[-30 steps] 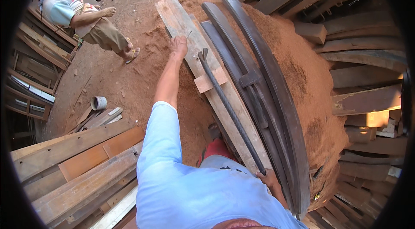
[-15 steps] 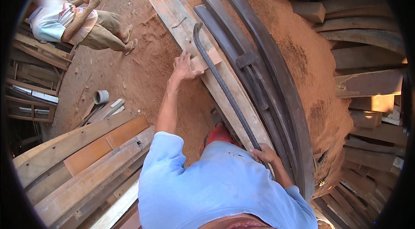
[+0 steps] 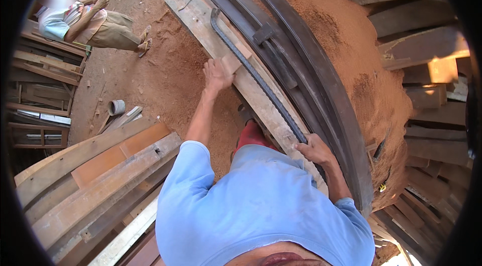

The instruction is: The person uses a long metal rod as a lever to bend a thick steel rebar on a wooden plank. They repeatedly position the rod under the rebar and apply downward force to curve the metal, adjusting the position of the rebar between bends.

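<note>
A long, dark ribbed steel bar (image 3: 261,83) with a hooked far end lies lengthwise over a weathered wooden board (image 3: 201,30). My right hand (image 3: 317,149) is closed round the bar's near part. My left hand (image 3: 217,74), at the board's left edge, grips a small wooden block (image 3: 231,63) that lies crosswise on the board, by the bar. A thin bent metal piece (image 3: 186,4) sits on the board farther off. To the right, a dark hammer (image 3: 283,65) rests on several long, curved dark wooden pieces (image 3: 321,80).
Reddish sawdust (image 3: 346,40) is heaped right of the curved pieces. Planks (image 3: 105,190) are stacked at lower left, near a grey cup-like container (image 3: 116,107). Another person (image 3: 95,22) stands at far left. More timber (image 3: 427,100) is piled along the right.
The view has shifted. My left hand and the wooden block have come nearer to me along the board. My right hand stays closed on the bar.
</note>
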`<state>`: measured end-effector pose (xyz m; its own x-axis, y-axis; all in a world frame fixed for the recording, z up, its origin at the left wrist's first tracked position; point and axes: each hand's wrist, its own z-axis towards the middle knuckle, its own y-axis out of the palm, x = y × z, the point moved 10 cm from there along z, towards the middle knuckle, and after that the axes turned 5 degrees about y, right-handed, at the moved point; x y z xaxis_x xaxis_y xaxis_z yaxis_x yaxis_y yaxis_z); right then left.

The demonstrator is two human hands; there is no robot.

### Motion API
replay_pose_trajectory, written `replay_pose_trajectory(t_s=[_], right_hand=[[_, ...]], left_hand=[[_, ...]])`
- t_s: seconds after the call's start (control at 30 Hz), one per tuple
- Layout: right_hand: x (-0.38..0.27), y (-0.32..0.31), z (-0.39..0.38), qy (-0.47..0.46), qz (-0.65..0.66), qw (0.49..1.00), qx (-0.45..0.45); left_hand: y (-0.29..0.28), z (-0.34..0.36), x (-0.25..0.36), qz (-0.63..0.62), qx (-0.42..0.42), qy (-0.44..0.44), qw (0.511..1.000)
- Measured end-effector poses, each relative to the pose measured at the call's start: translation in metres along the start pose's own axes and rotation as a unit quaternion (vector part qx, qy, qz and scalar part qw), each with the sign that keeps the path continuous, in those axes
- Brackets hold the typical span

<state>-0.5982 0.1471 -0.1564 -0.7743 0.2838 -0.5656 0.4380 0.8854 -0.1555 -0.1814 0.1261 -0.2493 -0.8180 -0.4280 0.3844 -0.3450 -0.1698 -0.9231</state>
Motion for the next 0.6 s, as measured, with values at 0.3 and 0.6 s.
replay_pose_trajectory(t_s=[0.3,0.6], right_hand=[[0.177,-0.019,-0.122,0.004,-0.036,0.997,0.074],[0.284,0.001,-0.212,0.045,0.003,0.994,0.102]], left_hand=[[0.050,-0.166,0.128,-0.010,-0.060,0.020,0.998],[0.080,-0.227,0.167,0.009,-0.042,0.028,0.999]])
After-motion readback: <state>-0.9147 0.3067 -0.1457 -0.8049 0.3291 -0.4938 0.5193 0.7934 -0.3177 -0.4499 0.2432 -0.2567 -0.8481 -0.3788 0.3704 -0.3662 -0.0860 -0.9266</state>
